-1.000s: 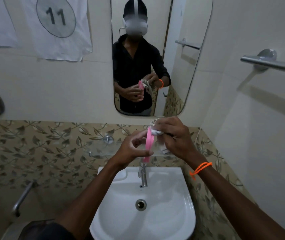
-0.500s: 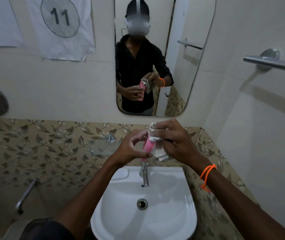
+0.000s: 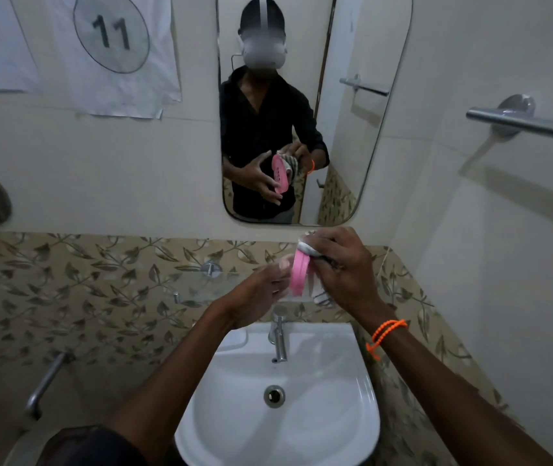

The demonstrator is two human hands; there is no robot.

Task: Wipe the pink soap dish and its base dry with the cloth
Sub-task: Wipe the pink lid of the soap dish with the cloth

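I hold the pink soap dish [image 3: 299, 275] on edge above the tap, its thin side toward me. My left hand [image 3: 261, 297] touches its left face with the fingers partly spread. My right hand [image 3: 345, 267] presses a white striped cloth [image 3: 312, 252] against the dish's right face and top edge; a loose end of the cloth hangs below my fingers. In the mirror [image 3: 345, 129] the reflected dish shows its slotted face, cupped by the left palm. I cannot tell whether the base is joined to the dish.
A white basin [image 3: 345, 415] with a chrome tap [image 3: 279, 338] lies right below my hands. A glass shelf [image 3: 194, 285] runs along the leaf-patterned tiles behind them. A towel bar [image 3: 530, 124] sticks out from the right wall. An orange band circles my right wrist.
Both hands with dish and cloth have drifted slightly right. The left fingers have loosened from a pinch on the dish's edge to a spread, cupping touch. The cloth stays on the upper right side.
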